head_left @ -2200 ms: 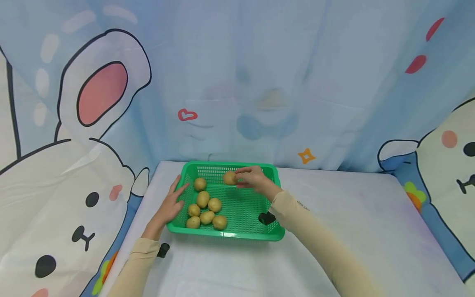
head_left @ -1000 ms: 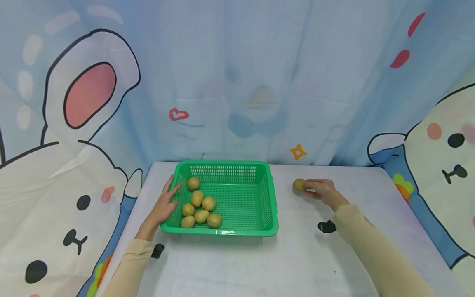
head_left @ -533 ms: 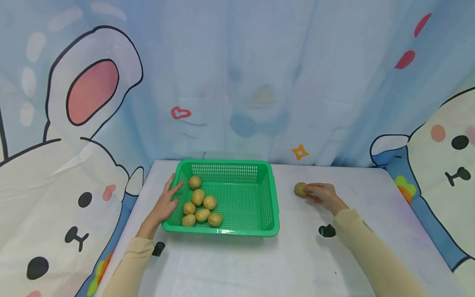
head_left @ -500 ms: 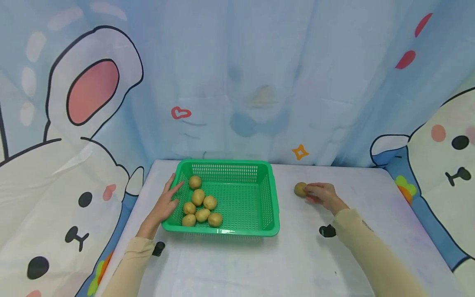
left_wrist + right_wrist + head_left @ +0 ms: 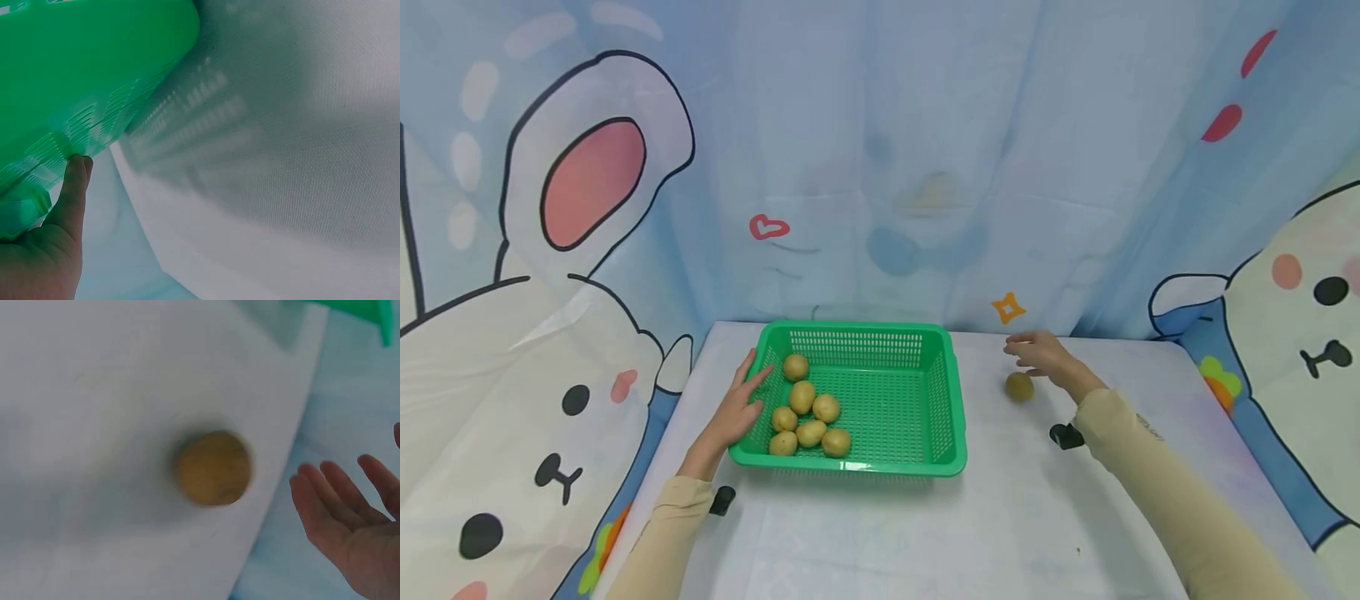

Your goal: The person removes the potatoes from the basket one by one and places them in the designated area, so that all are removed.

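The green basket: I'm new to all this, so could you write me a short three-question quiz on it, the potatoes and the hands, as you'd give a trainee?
1. How many potatoes lie in the green basket?
2. True or false: the right hand is apart from the lone potato outside the basket.
3. In the head view, which side of the basket is the left hand at?
A. The right side
B. The left side
C. The far side

Key:
1. Seven.
2. True; the right wrist view shows a gap between them.
3. B.
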A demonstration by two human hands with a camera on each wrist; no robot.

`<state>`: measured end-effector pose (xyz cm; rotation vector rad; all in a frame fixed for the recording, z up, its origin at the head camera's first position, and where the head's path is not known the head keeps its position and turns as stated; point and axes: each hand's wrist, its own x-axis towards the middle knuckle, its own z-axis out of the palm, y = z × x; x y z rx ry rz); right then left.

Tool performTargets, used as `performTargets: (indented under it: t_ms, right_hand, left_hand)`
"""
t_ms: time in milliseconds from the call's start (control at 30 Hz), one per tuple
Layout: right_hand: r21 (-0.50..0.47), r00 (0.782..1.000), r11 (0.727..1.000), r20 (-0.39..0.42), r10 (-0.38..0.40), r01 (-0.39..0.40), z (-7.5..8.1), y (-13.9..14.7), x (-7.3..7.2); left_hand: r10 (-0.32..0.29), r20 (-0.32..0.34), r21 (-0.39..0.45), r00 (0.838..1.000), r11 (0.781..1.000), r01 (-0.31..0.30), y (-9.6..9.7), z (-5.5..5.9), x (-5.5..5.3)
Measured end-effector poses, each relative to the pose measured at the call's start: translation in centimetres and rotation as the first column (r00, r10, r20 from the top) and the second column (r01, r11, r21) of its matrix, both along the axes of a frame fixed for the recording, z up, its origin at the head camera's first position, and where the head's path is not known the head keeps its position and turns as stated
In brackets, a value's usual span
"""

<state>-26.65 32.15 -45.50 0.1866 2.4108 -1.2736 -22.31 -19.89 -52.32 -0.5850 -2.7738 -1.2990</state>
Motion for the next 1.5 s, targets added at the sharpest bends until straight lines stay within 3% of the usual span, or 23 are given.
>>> performTargets:
  t_ms: [300,533,767,1100,1500]
  right_hand:
    - [-0.217,0.981,0.957,-0.005,0.195,-0.191,3.9,-5.9,-0.7]
    - [-0.280,0.963,0.927,0.034,0.269,-0.249,4.5,-11.3,-1.3]
    - [-0.275,0.950,0.924,0.090,0.300,-0.266,3.0,-16.8,-1.0]
    - [-0.145,0.916,0.912,0.068,0.396,-0.384,-0.3,-23.4,0.9]
    - [-0.075,0.900,0.910,0.131,0.415,-0.409,-1.9,-25.8,1.7]
  left_hand:
    - [-0.011,0.008,0.007,1.000,1.000,0.011,0.1,0.1,-0.1]
    - [-0.005,0.004,0.009,1.000,1.000,0.005,-0.1,0.2,0.1]
    - [0.000,-0.018,0.006,1.000,1.000,0.000,0.1,0.2,0.2]
    - [0.004,0.004,-0.001,1.000,1.000,-0.004,0.1,0.5,0.3]
    - [0.005,0.020,0.005,1.000,1.000,-0.005,0.2,0.6,0.2]
